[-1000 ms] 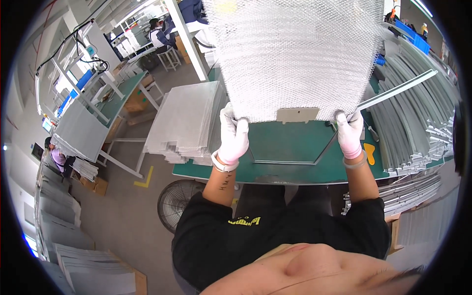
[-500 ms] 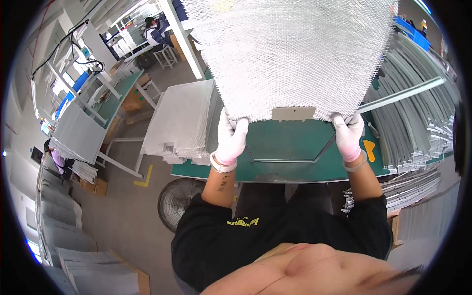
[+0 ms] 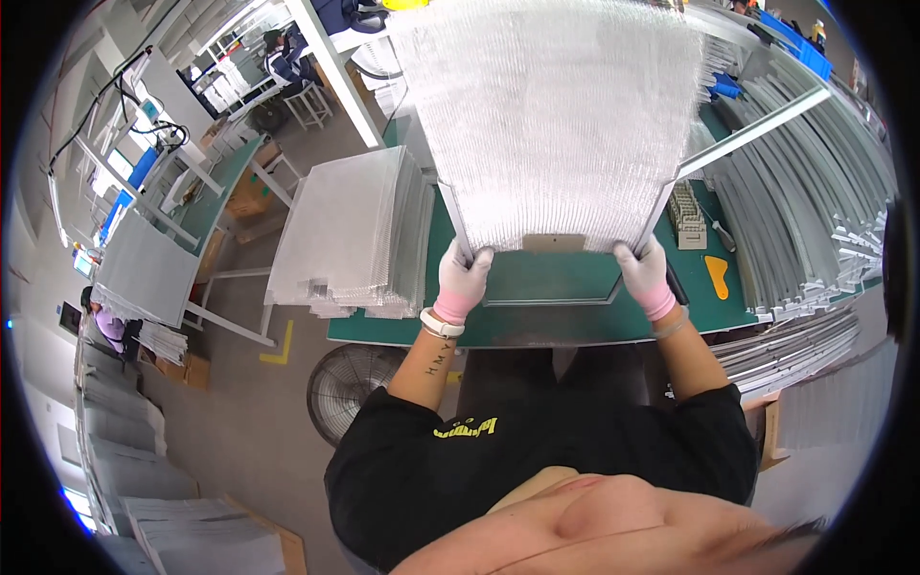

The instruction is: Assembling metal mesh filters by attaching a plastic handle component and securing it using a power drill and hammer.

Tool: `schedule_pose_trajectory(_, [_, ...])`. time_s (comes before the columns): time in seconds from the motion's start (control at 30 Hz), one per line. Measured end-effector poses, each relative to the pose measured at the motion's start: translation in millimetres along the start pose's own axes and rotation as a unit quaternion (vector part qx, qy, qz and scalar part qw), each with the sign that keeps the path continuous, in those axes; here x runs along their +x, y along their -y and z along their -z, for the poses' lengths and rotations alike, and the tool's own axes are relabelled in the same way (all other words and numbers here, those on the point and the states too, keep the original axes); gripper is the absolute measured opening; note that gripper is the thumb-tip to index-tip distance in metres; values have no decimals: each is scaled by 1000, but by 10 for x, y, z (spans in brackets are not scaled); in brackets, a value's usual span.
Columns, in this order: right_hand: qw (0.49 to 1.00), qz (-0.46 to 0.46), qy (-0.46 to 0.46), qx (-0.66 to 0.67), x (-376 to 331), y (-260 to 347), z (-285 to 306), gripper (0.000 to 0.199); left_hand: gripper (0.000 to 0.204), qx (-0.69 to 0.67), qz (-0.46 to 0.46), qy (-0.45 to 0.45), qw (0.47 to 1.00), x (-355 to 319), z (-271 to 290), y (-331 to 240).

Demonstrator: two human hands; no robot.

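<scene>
**Mesh panel tipped up off the counter**

Since a second ago the big mesh panel (image 3: 561,115) has swung higher and closer, now filling more of the view above the green counter (image 3: 565,321).

From the left: a stack of the same silvery mesh sheets (image 3: 350,235) lies on the counter's end. The left hand (image 3: 464,276), in a white glove with a pink cuff, has its grip closed on the panel's lower left corner. The right hand (image 3: 645,273), gloved alike, pinches the lower right corner. Further right lie long grey metal strips (image 3: 815,206).

The panel is a fine, ribbed, glinting aluminium weave in a thin metal frame, wide and light-looking. It seems mid-lift or mid-turn; the next move likely needs both corners kept level, so the frame doesn't twist.
</scene>
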State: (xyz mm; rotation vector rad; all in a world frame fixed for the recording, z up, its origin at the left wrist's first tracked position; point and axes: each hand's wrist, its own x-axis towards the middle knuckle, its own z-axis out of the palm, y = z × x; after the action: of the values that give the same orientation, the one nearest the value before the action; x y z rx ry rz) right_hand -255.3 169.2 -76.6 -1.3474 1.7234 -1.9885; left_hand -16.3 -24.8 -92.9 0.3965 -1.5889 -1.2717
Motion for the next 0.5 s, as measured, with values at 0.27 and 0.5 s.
schedule_pose_trajectory(0.27, [988,40,37,142,484,800,209,41,35,-126,-26,66,989,428,28,-1053])
schedule_pose_trajectory(0.5, [987,76,-141,-28,443,649,3,16,16,46,-94,-44,994,472,-110,-1022])
